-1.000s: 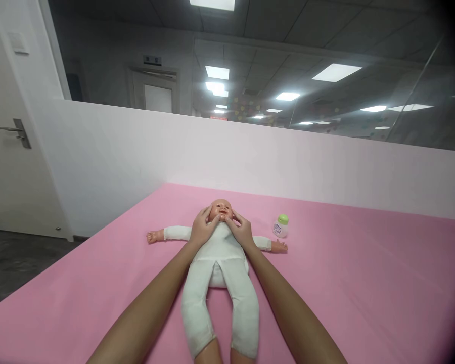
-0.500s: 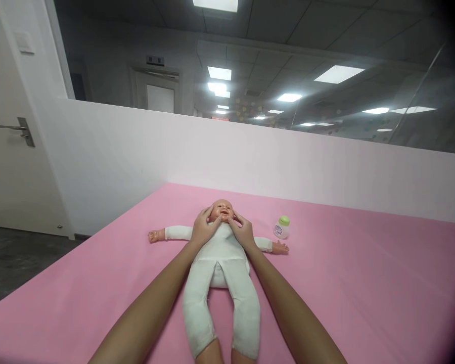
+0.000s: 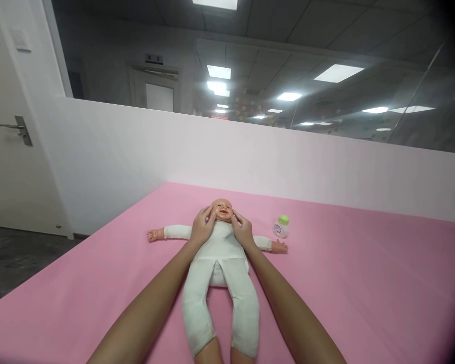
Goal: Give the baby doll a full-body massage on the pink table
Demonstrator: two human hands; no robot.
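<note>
Cupping doll — bottle label (perhaps printed) unreadable.

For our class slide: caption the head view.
Both hands cup a doll's cheeks on pink bedding.

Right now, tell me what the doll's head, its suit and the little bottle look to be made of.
Doll's head: likely vinyl or plastic, smooth with a slight sheen, held at the cheeks by the left hand and right hand.
Suit: soft white fabric, matte, wrinkled at the legs.
Bottle: apparently plastic, whitish body, glossy green cap, printed label.
</note>
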